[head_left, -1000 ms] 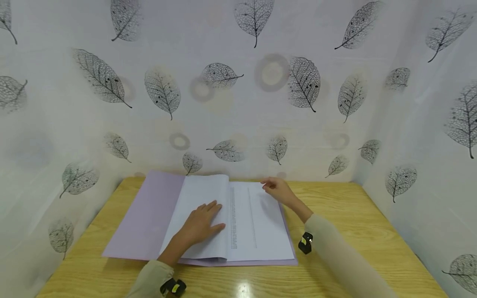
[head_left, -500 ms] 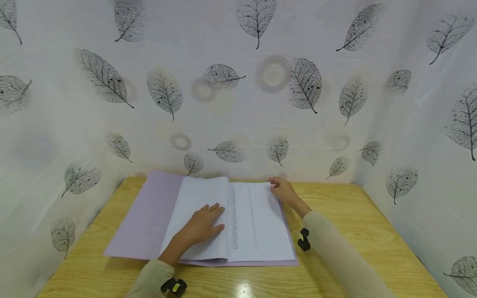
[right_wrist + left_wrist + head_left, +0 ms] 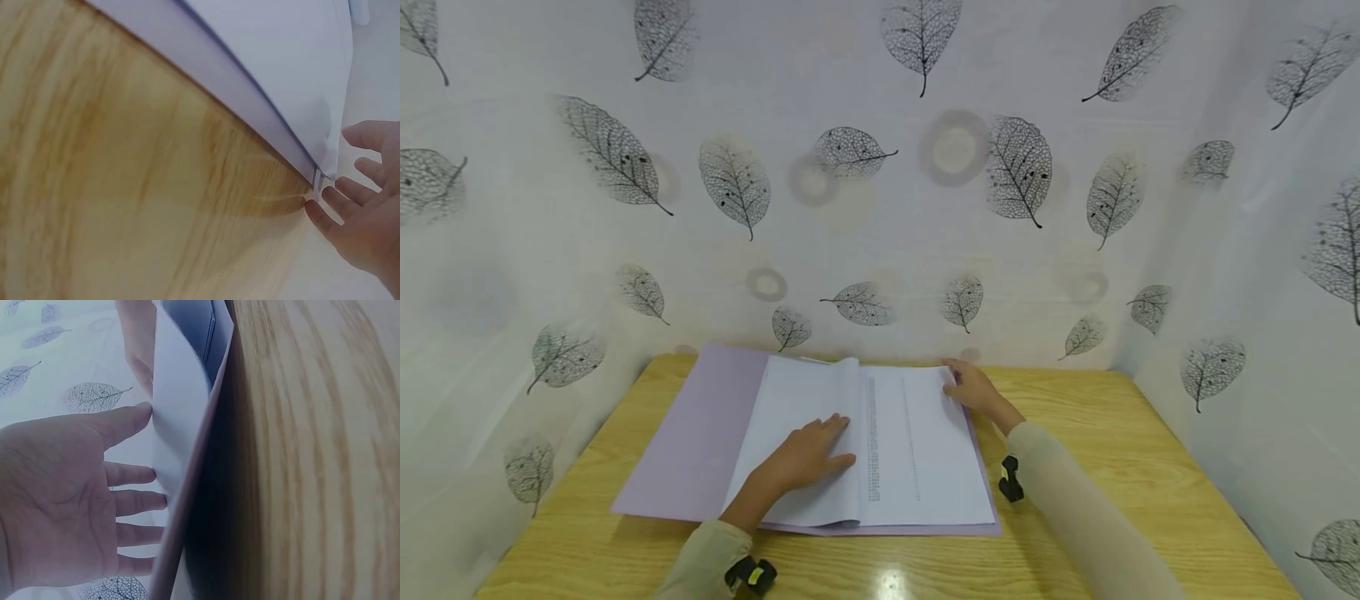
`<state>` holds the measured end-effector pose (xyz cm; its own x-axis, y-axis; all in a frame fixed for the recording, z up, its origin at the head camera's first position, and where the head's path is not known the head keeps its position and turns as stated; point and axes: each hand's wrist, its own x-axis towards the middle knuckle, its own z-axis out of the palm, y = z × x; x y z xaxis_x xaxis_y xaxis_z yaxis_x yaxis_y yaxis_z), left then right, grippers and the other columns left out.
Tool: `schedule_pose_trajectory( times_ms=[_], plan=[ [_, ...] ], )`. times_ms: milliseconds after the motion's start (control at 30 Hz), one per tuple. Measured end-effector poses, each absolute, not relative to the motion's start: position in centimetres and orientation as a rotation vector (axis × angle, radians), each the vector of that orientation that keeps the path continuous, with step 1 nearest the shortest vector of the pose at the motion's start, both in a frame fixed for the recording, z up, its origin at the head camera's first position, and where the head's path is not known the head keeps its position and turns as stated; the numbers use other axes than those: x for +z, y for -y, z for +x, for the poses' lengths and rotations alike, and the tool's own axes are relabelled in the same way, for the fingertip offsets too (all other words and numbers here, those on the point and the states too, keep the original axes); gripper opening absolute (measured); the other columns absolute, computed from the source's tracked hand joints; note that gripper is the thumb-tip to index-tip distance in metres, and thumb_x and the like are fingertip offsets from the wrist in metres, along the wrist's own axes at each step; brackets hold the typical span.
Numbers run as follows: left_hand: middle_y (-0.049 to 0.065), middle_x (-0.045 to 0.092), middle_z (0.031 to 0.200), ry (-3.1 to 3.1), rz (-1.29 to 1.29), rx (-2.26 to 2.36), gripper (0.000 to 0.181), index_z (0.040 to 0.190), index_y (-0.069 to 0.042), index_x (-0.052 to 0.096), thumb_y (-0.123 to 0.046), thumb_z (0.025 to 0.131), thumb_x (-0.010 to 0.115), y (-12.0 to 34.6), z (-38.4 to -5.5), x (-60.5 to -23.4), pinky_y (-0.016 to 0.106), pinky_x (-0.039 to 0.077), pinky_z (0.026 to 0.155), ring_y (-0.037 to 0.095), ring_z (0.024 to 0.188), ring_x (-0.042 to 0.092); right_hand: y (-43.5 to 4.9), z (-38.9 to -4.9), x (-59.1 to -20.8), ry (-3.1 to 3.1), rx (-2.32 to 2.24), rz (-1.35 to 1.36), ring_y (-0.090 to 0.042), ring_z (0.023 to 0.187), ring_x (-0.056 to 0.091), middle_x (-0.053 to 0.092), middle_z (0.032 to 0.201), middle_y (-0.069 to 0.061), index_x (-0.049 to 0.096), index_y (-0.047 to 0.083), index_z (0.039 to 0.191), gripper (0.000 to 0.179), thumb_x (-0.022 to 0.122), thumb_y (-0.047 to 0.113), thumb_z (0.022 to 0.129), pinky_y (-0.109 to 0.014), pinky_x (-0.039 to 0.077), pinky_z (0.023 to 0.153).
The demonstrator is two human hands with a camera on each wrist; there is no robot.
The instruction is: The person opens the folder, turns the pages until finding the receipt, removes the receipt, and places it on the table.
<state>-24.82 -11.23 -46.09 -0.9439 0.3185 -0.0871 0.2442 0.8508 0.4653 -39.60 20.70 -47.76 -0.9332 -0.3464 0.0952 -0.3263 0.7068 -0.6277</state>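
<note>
A purple folder (image 3: 688,450) lies open on the table with white sheets inside. My left hand (image 3: 805,457) rests on the turned left-hand sheets (image 3: 797,383), its fingers extended; the left wrist view shows the palm of this left hand (image 3: 62,500) and its fingertips on the paper (image 3: 178,394). At the far right corner of the printed right-hand page (image 3: 951,467) is my right hand (image 3: 972,388). In the right wrist view the fingers of the right hand (image 3: 375,206) are spread right at the corner of the sheets (image 3: 281,50), thumb apart from the paper.
The wooden table (image 3: 1075,467) extends around the folder on both sides. A white curtain (image 3: 865,242) with printed leaves hangs behind the table and along its sides. Black wrist cameras sit at both cuffs, the left camera (image 3: 751,575) near the front edge.
My right hand has moved slightly right to the page's far corner, and its fingers have spread. The left hand stays on the left sheets, nearly still.
</note>
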Motion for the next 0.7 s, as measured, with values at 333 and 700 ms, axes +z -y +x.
schedule_pose_trajectory(
  times_ms=[333,700],
  plan=[
    [0.02,0.043,0.159,-2.866,0.444,0.653,0.071,0.153,-0.004,0.043,-0.042,0.098,0.066,11.43,-25.07,-46.49,0.061,0.034,0.12,0.046,0.146,0.039,-20.36,-39.79,-47.5,-2.827,-1.013,-0.51,-0.047,0.149,0.033,0.036,0.159,-0.029,0.036,-0.006,0.154,0.067,0.063,0.007,0.094,-0.057,0.03,0.124],
    [0.019,0.042,0.16,-2.862,0.436,0.65,0.071,0.154,-0.005,0.043,-0.042,0.098,0.065,11.49,-25.15,-46.69,0.061,0.034,0.12,0.045,0.147,0.039,-19.81,-40.11,-47.36,-2.844,-0.983,-0.504,-0.048,0.149,0.032,0.036,0.159,-0.03,0.035,-0.005,0.154,0.068,0.063,0.006,0.094,-0.059,0.029,0.124]
  ],
)
